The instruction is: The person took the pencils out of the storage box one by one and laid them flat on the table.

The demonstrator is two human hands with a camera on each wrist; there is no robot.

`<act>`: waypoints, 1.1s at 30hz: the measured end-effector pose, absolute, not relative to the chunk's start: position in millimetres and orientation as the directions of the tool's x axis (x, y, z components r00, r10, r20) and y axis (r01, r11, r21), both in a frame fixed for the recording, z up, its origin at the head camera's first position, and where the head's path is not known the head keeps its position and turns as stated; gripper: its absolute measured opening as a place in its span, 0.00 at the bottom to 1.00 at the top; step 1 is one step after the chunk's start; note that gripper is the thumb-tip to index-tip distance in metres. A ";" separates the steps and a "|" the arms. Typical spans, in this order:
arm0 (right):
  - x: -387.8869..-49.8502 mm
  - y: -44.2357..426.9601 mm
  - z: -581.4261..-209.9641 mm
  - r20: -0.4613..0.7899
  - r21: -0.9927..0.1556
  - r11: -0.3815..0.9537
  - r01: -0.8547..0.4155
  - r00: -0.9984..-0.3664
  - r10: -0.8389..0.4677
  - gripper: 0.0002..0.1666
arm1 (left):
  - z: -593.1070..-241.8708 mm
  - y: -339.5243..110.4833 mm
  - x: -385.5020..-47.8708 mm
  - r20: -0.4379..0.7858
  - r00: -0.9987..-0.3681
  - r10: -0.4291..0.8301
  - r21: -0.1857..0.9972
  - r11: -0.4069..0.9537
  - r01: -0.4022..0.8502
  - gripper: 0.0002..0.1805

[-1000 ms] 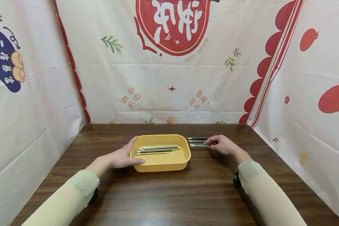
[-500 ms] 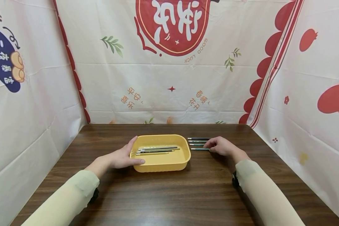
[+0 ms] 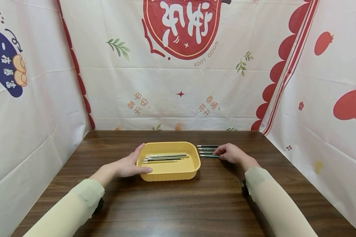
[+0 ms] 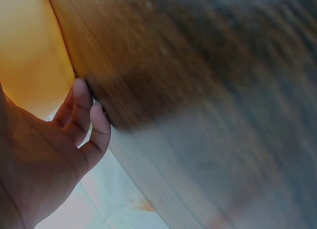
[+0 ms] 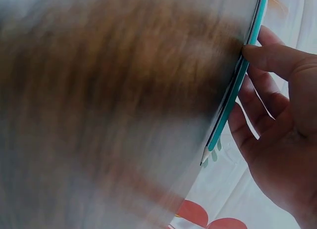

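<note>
In the head view, my left hand (image 3: 127, 164) holds the left end of a shallow yellow plastic tray (image 3: 169, 176), thumb over the front rim. In the left wrist view, that hand's fingers (image 4: 100, 127) bend against the tray's outer wall (image 4: 34, 56). Several pencils (image 3: 166, 159) lie lengthwise inside the tray. Right of it, my right hand (image 3: 232, 154) pinches a teal pencil (image 3: 209, 156) lying on the table. The right wrist view shows the thumb on this pencil (image 5: 233, 98), its sharpened tip pointing away from the tray. Behind it lie a black pencil (image 3: 207, 145) and green ones (image 3: 206, 152), partly hidden by the hand.
The brown wood-grain table (image 3: 172, 207) extends toward me in front of the tray. A printed white cloth (image 3: 172, 79) hangs behind the table's back edge, and similar cloths close off the left side (image 3: 44, 108) and right side (image 3: 320, 98).
My right hand has drawn the teal pencil toward me, widening its gap from the pencils behind, then shifted very slightly left. The left hand and the tray have stayed put.
</note>
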State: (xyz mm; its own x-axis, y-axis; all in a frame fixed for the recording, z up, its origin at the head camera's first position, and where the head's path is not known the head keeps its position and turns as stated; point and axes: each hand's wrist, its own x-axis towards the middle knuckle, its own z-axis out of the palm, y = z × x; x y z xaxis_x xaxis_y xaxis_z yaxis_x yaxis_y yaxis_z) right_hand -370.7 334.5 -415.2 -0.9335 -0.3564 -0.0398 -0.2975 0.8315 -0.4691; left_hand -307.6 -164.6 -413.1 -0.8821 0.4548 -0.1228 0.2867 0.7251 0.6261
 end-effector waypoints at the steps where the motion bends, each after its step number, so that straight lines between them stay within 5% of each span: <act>1: -370.1 335.0 -415.1 -0.039 -0.468 0.833 -0.295 -0.935 -0.353 0.15 | -413.2 -164.4 -307.4 -0.122 -0.882 0.455 0.625 0.726 0.287 0.72; 33: -359.6 295.6 -389.9 0.110 -0.548 0.760 -0.349 -0.931 -0.348 0.14 | -412.3 -164.5 -306.9 -0.127 -0.879 0.459 0.628 0.723 0.287 0.72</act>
